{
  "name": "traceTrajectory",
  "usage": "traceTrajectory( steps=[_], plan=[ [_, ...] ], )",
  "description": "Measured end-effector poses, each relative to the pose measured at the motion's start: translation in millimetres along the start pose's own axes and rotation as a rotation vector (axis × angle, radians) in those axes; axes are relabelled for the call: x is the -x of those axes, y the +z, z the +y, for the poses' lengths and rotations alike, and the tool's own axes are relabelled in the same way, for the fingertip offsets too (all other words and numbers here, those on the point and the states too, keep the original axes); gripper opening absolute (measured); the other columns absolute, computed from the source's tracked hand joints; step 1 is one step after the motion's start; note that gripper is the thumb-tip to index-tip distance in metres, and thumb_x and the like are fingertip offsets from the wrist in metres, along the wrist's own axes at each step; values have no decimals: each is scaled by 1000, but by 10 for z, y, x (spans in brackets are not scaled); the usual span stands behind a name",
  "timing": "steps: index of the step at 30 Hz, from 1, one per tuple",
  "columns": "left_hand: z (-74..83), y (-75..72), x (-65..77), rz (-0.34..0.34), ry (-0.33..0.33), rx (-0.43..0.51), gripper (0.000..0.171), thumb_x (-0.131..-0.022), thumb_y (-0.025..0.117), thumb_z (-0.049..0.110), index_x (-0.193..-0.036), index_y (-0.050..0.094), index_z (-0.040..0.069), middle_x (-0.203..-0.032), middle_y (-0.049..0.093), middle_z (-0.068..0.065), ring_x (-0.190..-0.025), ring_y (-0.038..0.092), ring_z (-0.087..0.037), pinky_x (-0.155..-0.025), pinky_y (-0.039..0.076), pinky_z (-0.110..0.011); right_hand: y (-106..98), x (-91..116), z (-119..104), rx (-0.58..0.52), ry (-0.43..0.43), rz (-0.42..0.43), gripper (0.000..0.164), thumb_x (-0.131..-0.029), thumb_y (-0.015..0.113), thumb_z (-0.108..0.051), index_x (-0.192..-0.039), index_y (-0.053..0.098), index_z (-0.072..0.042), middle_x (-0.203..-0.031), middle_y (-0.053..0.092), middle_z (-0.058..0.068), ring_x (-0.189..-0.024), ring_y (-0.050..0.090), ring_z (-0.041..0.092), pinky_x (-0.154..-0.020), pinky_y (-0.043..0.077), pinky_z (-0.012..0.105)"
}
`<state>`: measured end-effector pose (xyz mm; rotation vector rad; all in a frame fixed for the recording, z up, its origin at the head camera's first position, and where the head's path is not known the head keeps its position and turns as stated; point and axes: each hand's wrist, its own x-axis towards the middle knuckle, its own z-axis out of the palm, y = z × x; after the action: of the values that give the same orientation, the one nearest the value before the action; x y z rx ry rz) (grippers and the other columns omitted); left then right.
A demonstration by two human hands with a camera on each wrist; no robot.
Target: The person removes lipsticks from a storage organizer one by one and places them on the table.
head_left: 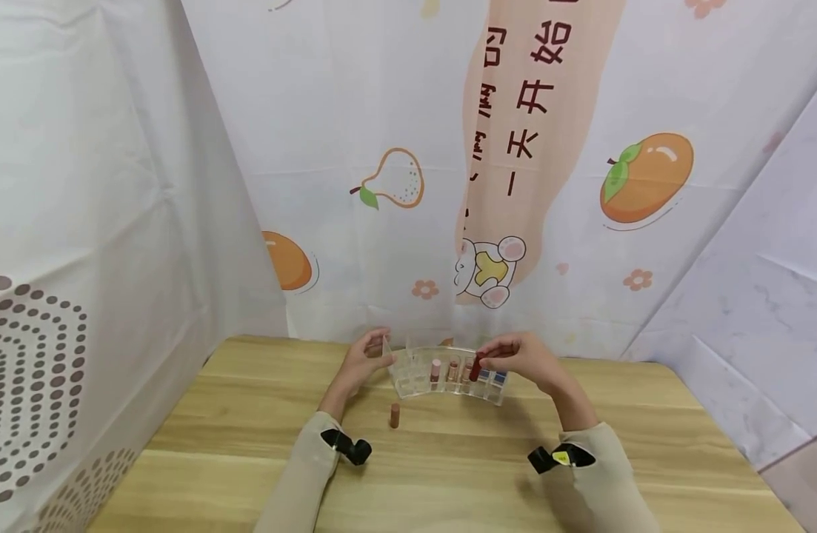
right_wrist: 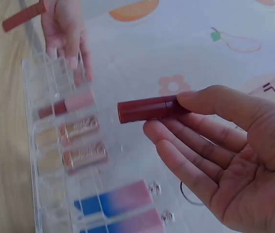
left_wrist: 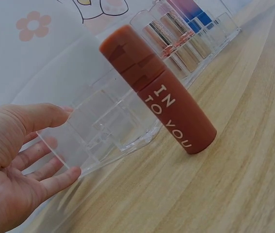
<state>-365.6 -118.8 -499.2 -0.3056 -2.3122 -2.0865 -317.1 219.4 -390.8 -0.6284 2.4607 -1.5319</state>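
Observation:
A clear lipstick organizer (head_left: 418,389) with a curved front stands at the back of the table. My left hand (head_left: 361,364) holds its left end, thumb on one side of the clear wall and fingers on the other. Between right thumb and fingers, my right hand (head_left: 524,360) pinches a dark red lipstick tube (right_wrist: 144,109), over the organizer's right part in the head view. Inside the organizer stand a pink-capped tube (right_wrist: 79,100), two clear-and-rose-gold lipsticks (right_wrist: 85,158) and two blue-to-pink tubes (right_wrist: 125,196). A brown-red lip tube (left_wrist: 173,104) lettered "IN TO YOU" stands upright on the table before it.
The wooden table (head_left: 448,459) reaches back to a white printed curtain (head_left: 355,244) close behind the organizer. More cloth hangs at the left and right sides. Several organizer compartments at the left end hold nothing. Each sleeve carries a small black camera (head_left: 355,450).

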Motion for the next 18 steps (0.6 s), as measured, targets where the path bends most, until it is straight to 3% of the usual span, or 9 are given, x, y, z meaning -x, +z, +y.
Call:
traceTrajectory(
  steps=[5,12,18],
  plan=[
    [-42,4,47,2,-9,-2,62,-88,78,4,-145,53,6,-145,56,-19,-136,51,-39,-108,48,-52,141,-31,-31,-42,-34,-48,26,-89,78,-7,-108,73,9,-97,77,19,-83,74,12,-80,61,30],
    [-27,16,42,10,-14,1,60,-88,79,6,-143,56,8,-143,57,-17,-135,52,-37,-108,48,-51,303,-50,-77,-85,-57,-95,25,-90,77,-8,-109,73,8,-102,76,24,-90,76,26,-81,61,29],
    [44,5,-3,0,-9,-13,60,-89,77,5,-144,54,6,-144,56,-20,-136,51,-40,-109,47,-52,444,-108,-150,-78,-76,-106,25,-91,76,-8,-110,73,8,-104,76,24,-87,76,15,-79,61,29]
  ],
)
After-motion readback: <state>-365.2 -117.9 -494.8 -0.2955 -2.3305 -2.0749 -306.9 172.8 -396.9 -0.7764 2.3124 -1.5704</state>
